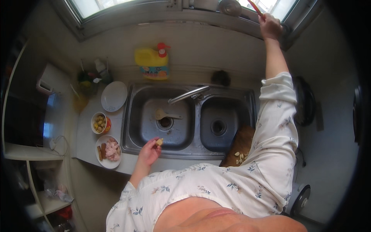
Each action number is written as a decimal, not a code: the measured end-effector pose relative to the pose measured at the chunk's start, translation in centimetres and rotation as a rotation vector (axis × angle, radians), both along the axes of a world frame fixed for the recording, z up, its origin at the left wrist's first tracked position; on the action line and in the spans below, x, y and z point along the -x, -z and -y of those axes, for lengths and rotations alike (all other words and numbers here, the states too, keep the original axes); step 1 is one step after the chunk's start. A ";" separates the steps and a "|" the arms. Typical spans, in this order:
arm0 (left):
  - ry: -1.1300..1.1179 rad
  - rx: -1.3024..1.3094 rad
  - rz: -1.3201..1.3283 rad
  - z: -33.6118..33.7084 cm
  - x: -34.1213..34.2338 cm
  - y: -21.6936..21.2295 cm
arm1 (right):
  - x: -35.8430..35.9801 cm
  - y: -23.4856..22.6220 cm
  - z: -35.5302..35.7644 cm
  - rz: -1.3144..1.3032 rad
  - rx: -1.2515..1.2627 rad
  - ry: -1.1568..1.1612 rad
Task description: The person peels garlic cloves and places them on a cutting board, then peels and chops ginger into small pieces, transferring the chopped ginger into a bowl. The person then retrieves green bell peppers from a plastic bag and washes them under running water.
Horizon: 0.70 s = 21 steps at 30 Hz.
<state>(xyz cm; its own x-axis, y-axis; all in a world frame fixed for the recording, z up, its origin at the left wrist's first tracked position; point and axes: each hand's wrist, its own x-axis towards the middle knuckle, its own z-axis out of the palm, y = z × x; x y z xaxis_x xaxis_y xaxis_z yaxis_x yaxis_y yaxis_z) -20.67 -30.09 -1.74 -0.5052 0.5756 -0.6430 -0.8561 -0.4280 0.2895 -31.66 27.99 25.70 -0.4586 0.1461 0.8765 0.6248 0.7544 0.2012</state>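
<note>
My left hand (pixel 148 152) is over the near edge of the left sink basin (pixel 135 123). Its fingers pinch a small knob of ginger (pixel 159 142), tan and lumpy. Far to the right, my right hand (pixel 270 27) reaches up to the window sill (pixel 247 24). It is closed round a slim red handle (pixel 255 7); the tool's other end runs out of view, so its kind is unclear. By my right arm lies a brown cutting board (pixel 239 144) with several peeled garlic cloves (pixel 240 157), partly hidden by my sleeve.
A pale spatula (pixel 162 114) lies in the left basin under the faucet (pixel 188 94). On the left counter are a white plate (pixel 114 96), a tub (pixel 107 124) of small round pieces, and a plate of pink meat (pixel 113 150) with sausages (pixel 101 151). A yellow jug (pixel 152 63) stands behind.
</note>
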 end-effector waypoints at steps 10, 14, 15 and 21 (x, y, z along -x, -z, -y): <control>-0.014 -0.195 0.021 -1.9 -0.4 -1.3 | -14.4 10.5 15.8 -0.576 1.916 -1.042; 0.039 -0.232 0.059 -3.8 -2.3 -2.4 | -20.8 17.5 27.0 -0.430 2.542 -0.706; 0.036 -0.221 0.100 -4.3 -2.9 -2.7 | -21.9 18.4 29.4 -0.423 2.639 -0.682; 0.024 -0.086 0.073 -6.7 -6.9 -4.0 | -23.7 21.6 36.5 -0.325 2.494 -0.719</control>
<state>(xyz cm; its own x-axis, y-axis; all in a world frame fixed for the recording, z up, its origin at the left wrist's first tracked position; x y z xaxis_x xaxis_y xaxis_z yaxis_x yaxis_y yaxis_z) -13.73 -23.42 2.27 -0.4444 0.6416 -0.6252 -0.8837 -0.4282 0.1888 -7.94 -8.48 4.05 -0.8069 0.3912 -0.4426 0.1625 -0.5734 -0.8030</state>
